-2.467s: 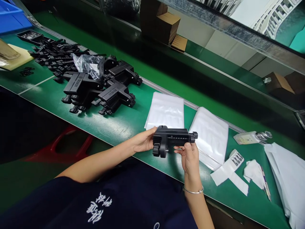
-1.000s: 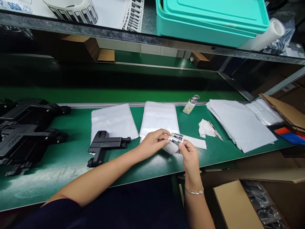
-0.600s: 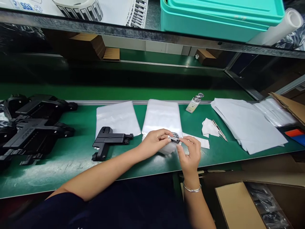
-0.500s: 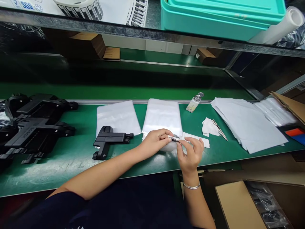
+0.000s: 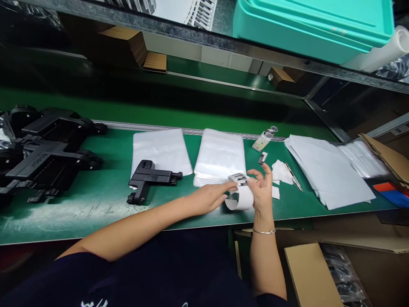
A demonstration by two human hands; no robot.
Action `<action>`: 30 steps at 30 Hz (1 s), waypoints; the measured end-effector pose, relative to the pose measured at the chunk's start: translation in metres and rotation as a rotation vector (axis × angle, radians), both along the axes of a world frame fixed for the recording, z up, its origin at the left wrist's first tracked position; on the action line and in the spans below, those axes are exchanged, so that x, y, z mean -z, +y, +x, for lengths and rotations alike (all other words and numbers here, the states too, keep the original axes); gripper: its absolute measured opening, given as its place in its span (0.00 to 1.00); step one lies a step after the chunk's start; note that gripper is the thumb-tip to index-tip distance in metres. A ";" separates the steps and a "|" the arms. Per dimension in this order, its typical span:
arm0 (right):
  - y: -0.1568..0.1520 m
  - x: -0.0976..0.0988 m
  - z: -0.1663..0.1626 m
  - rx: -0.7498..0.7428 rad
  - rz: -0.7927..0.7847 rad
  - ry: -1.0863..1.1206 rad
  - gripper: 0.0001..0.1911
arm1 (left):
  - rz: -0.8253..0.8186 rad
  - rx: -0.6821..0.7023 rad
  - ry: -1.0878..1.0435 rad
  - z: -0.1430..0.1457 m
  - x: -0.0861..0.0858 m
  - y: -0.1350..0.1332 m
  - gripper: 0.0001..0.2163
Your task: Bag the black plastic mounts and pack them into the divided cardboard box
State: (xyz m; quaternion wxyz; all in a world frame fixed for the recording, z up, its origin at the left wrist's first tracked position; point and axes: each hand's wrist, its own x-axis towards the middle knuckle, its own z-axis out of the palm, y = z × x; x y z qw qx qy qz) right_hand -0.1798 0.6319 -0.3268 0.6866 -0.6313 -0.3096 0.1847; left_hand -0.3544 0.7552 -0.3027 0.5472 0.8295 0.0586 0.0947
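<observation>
The L hand [image 5: 209,199] pinched one end of the white curled paper strip with black barcode stickers [image 5: 240,198], thumb and fingers closed on it just above the green table mat [image 5: 96,213]. The R hand [image 5: 262,189] was right beside it at 3 o'clock, fingers spread wide and holding nothing tight. One small grey barcode sticker [image 5: 262,157] sat up at a R fingertip. I couldn't tell if it was stuck there or lay just behind.

My guess at the step: pulling a sticker off the strip. A next move w/ it calls for a soft touch, sticky side kept off the other fingers, and the strip held flat.

At 9 o'clock lay a black plastic L-shaped bracket [image 5: 150,179], well apart from the hands. At 11 and 12 o'clock were two stacks of clear plastic bags [image 5: 220,155]. A small clear glass bottle [image 5: 264,138] stood at 1 o'clock. White paper sheets [image 5: 326,170] lay at 2 o'clock. Far off at 9 sat a pile of big black plastic parts [image 5: 41,149]. A brown cardboard box [image 5: 311,277] was at 5 o'clock.
</observation>
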 end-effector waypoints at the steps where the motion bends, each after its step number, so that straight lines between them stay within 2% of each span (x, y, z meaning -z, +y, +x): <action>1: 0.000 0.000 0.009 0.059 -0.002 -0.063 0.37 | -0.013 -0.026 0.005 -0.007 -0.004 0.006 0.25; 3: -0.002 0.001 0.035 0.165 -0.078 -0.215 0.35 | -0.039 -0.134 0.019 -0.025 -0.013 0.025 0.28; 5: -0.006 0.006 0.063 0.195 -0.279 -0.357 0.34 | -0.005 -0.305 0.069 -0.050 -0.015 0.057 0.26; 8: -0.010 0.015 0.095 0.172 -0.585 -0.562 0.30 | 0.162 -0.587 0.177 -0.094 0.000 0.117 0.22; 10: -0.005 0.020 0.098 0.246 -0.626 -0.708 0.25 | 0.197 -0.695 0.188 -0.123 0.020 0.149 0.23; 12: 0.008 0.020 0.082 0.366 -0.508 -0.769 0.19 | 0.129 -0.721 0.164 -0.146 0.040 0.166 0.23; 14: 0.028 0.018 0.048 0.391 -0.297 -0.660 0.13 | 0.056 -0.732 0.136 -0.157 0.056 0.164 0.23; 16: 0.052 0.013 0.001 0.200 -0.140 -0.430 0.12 | 0.048 -0.770 0.120 -0.157 0.067 0.147 0.24; 17: 0.064 0.011 -0.024 0.018 -0.139 -0.324 0.13 | 0.064 -0.788 0.122 -0.155 0.070 0.135 0.24; 19: 0.088 0.007 -0.071 -0.304 -0.205 -0.229 0.12 | 0.089 -0.808 0.138 -0.148 0.073 0.110 0.24; 22: 0.117 0.006 -0.117 -0.526 -0.371 -0.227 0.11 | 0.087 -0.807 0.143 -0.141 0.074 0.081 0.23; 26: 0.138 0.011 -0.132 -0.623 -0.560 -0.226 0.12 | 0.082 -0.815 0.120 -0.139 0.075 0.070 0.22; 30: 0.142 0.011 -0.133 -0.605 -0.617 -0.274 0.13 | 0.089 -0.805 0.124 -0.140 0.072 0.072 0.22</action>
